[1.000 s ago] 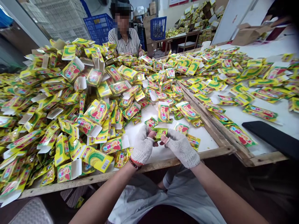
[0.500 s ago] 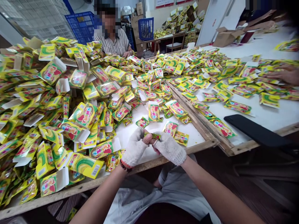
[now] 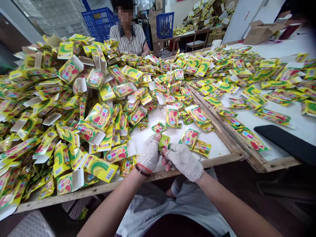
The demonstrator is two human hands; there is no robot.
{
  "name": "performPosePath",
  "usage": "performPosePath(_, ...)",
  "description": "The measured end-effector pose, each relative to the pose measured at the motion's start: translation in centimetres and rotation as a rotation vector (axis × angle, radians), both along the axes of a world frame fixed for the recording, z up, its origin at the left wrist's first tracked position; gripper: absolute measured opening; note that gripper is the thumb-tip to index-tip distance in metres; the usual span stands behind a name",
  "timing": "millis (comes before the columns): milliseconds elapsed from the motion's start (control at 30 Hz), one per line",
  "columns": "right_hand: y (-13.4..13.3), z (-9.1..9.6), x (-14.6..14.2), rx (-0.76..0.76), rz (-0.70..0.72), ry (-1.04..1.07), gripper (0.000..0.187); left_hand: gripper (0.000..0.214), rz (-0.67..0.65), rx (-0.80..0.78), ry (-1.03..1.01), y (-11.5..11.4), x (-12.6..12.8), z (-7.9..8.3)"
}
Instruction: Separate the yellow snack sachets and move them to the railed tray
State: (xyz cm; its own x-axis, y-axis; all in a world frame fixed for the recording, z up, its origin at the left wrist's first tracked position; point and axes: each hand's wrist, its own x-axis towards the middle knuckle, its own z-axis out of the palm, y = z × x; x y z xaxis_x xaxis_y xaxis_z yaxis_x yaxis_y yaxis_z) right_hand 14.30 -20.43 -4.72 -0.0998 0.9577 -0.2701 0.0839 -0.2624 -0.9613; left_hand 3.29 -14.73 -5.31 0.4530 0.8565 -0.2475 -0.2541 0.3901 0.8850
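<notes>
Between my two gloved hands, near the table's front edge, is a small green and yellow sachet [image 3: 164, 142]. My left hand [image 3: 150, 152] pinches its left side. My right hand [image 3: 182, 161] has its fingers closed at the sachet's lower right edge; the fingertips partly hide what they grip. Just beyond lie a small green packet [image 3: 158, 127] and an upright yellow-green box [image 3: 172, 116]. To the right of my right hand, an open-ended box [image 3: 188, 137] rests beside a yellow sachet [image 3: 201, 148].
A tall heap of yellow-green boxes [image 3: 98, 118] fills the left side. A wooden divider [image 3: 217, 125] splits the white tabletop. A black phone [image 3: 283, 141] lies at the right edge. Across the table sits a person in a striped shirt [image 3: 130, 41], with blue crates [image 3: 165, 25] behind.
The sachet has turned up so its face shows between my hands. My view has shifted left, and the hand at the far right has left the frame.
</notes>
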Motion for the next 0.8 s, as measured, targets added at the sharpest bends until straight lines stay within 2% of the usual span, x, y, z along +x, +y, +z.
performPosePath(100,-0.8,0.7,2.2,0.06,0.038,-0.269,0.032,0.041,0.127,-0.023,0.12,0.4,-0.5,0.2)
performPosePath(167,-1.5,0.9,5.2,0.181,-0.064,-0.552,0.028,0.044,0.194,0.0,0.181,0.6,-0.7,0.2)
performPosePath(233,-2.1,0.6,8.5,0.299,-0.192,-0.897,0.024,0.046,0.2,0.065,0.206,0.7,-0.7,0.1)
performPosePath(300,-2.5,-0.1,11.4,0.236,-0.209,-1.175,0.023,0.047,0.164,0.154,0.238,0.5,-0.5,0.0)
performPosePath(367,-2.7,-1.1,13.4,0.161,-0.148,-1.313,0.024,0.047,0.113,0.218,0.28,0.4,-0.2,-0.1)
performPosePath(467,-2.9,-1.9,15.0,0.1,-0.071,-1.302,0.017,0.044,0.084,0.239,0.313,0.5,-0.3,-0.3)
performPosePath(567,-3.5,-0.9,15.4,0.137,-0.221,-1.186,0.018,0.043,0.115,0.229,0.325,0.8,-0.7,-0.4)
performPosePath(633,-3.8,0.6,14.6,0.22,-0.301,-0.996,0.025,0.043,0.112,0.23,0.337,0.8,-0.8,-0.2)
performPosePath(667,-3.8,1.5,13.9,0.246,-0.282,-0.856,0.028,0.043,0.095,0.235,0.339,0.7,-0.6,-0.1)
performPosePath(733,-3.5,3.1,11.8,0.228,-0.132,-0.546,0.032,0.043,0.029,0.247,0.329,0.2,-0.1,0.3)
performPosePath(767,-3.2,3.6,10.7,0.203,-0.046,-0.443,0.033,0.043,-0.018,0.256,0.322,-0.1,0.2,0.6)
performPosePath(800,-2.7,4.0,9.7,0.185,-0.009,-0.43,0.034,0.043,-0.072,0.269,0.317,-0.4,0.5,0.9)
